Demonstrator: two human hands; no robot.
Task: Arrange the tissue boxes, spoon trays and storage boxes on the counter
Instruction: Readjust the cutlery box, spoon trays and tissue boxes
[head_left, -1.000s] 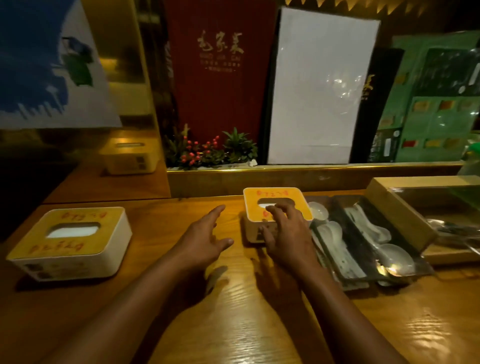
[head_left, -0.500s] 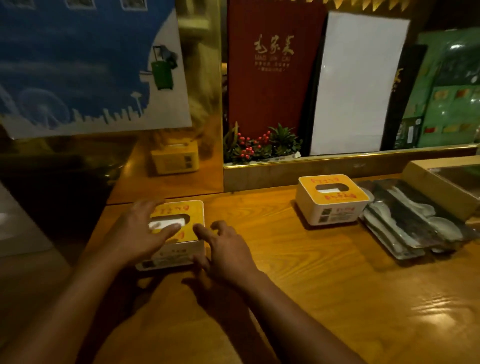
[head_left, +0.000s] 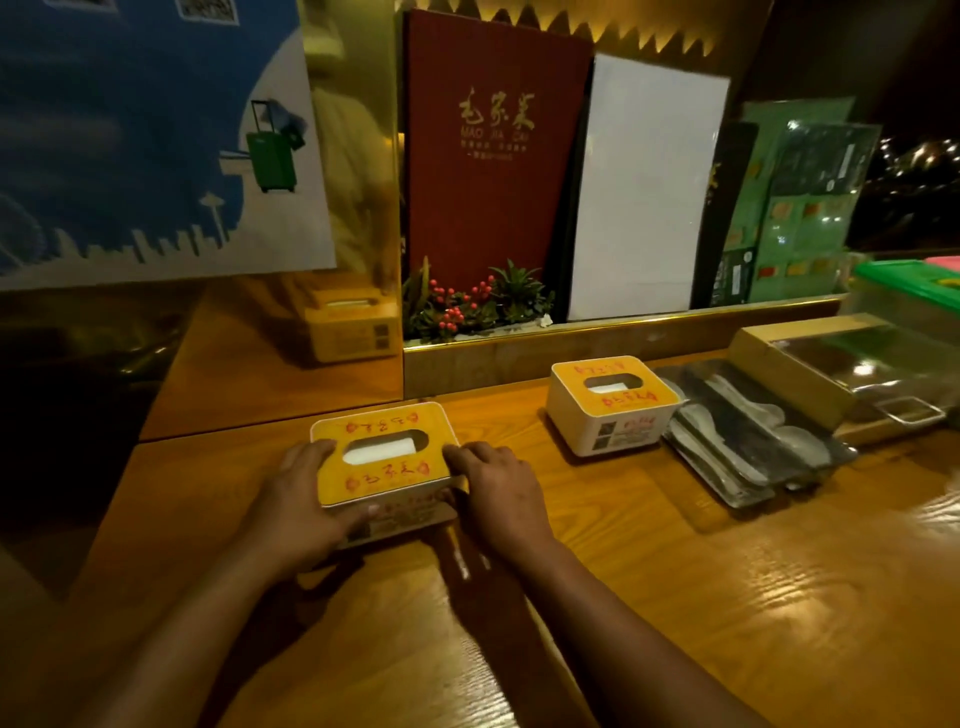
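Gripping from both sides, the left hand (head_left: 306, 499) and the right hand (head_left: 498, 493) clasped the near tissue box (head_left: 383, 457) between them on the wooden counter (head_left: 727, 597), fingers curled against its walls. A second tissue box (head_left: 613, 405) stood well beyond the right hand, just beside the spoon trays (head_left: 748, 447). Farther right lay a storage box (head_left: 841, 374), its contents seemingly metal, though dim.

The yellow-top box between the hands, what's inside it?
Through the oval slot in the tissue box you can see white tissue. How much is left is hidden by the lid and walls. The left hand and right hand hold its sides.
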